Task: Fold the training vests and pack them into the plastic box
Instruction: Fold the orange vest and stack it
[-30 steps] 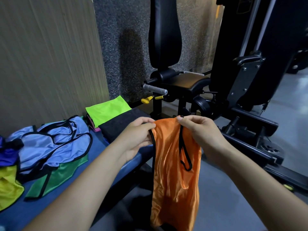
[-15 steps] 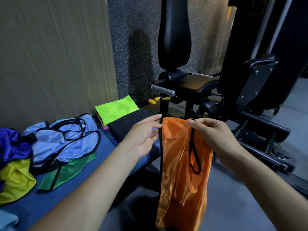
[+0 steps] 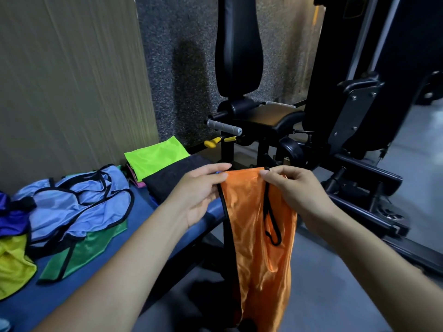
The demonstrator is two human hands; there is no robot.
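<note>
The orange vest [image 3: 260, 226] hangs straight down in the air in front of the person, past the edge of the blue surface [image 3: 141, 212]. It is long from top to bottom, with its top edge up at the hands and its bottom end pointing at the floor. The bottom end runs off the low edge of the picture, so the whole length cannot be seen. A black strip runs down its left side, and a black loop hangs down on its right side. The left hand [image 3: 199, 192] holds the top left corner of the orange vest, with the thumb and fingers in a pinching grip on the cloth. The right hand [image 3: 293, 190] holds the top right corner in a closed grip, with curled fingers over the cloth. To the left, loose vests lie in a heap on the blue surface: a yellow vest [image 3: 13, 264] cut off by the picture edge, a green vest [image 3: 82, 251] partly under a light blue vest [image 3: 79, 202], and a dark blue vest [image 3: 10, 216] that is mostly out of the picture. Farther back lies a dark folded cloth [image 3: 175, 178], partly hidden by the left hand. Behind it sits a folded bright green vest [image 3: 155, 156] on top of something pink that hardly shows. Past those stands a black gym machine [image 3: 239, 56] with a tall pad, and its top is cut off.
</note>
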